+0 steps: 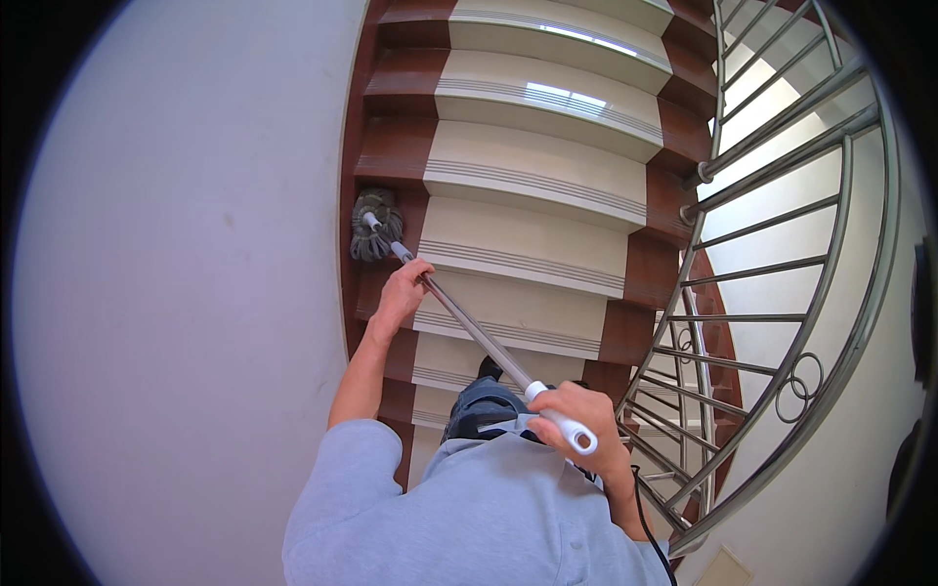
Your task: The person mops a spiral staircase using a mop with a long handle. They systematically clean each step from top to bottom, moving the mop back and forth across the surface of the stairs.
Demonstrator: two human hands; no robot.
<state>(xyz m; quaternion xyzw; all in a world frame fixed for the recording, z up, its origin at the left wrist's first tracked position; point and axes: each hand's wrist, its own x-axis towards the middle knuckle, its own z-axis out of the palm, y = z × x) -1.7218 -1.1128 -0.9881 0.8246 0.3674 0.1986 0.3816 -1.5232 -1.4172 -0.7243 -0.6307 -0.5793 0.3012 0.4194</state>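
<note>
Both my hands grip a mop whose metal pole [480, 333] slants across the stairs from lower right to upper left. My left hand [404, 293] is closed around the lower pole, just behind its grey collar. At the top end, my right hand [579, 421] holds the white plastic handle [568, 428], which ends in a hanging hole. The grey mop head [375, 227] of looped strands rests on the dark red left end of a stair tread, close to the wall. A white joint shows in the middle of the strands.
Cream stair treads [535, 212] with grooved edges and dark red ends rise ahead of me. A plain white wall [183, 293] borders the left side. Along the right runs a stainless steel railing [762, 319] with bars and rings. A black cable [645, 513] hangs beside my right arm.
</note>
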